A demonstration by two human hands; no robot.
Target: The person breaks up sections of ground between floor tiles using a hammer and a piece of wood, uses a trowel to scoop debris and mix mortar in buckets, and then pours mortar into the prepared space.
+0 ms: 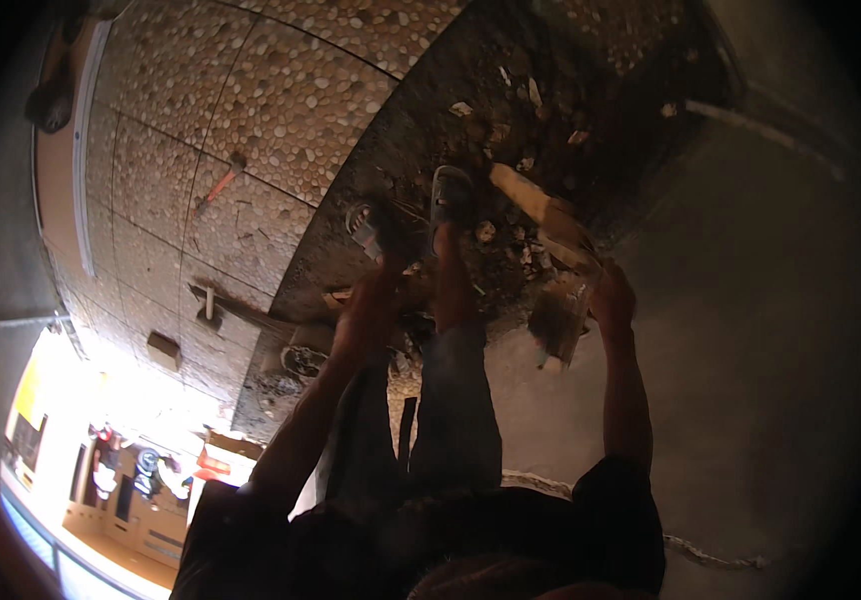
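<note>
My right hand (611, 297) is closed at the near end of a long, flat tan piece (536, 200) that looks like board or cardboard. A greyish flat piece (561, 315) hangs beside the same hand; whether the two are joined I cannot tell. My left hand (371, 300) is low in front of my left leg, close to my sandalled left foot (366, 230). Its fingers are dark and partly lost against the leg and ground. Dark soil (531, 130) with scattered pale scraps and broken bits lies around both feet.
Pebble-patterned tiles (281, 100) cover the floor at left, with a hammer-like tool with a red handle (219, 188) and a small block (164, 350) on them. A grey wall-like surface (741, 330) stands at right. Bright daylight enters at lower left.
</note>
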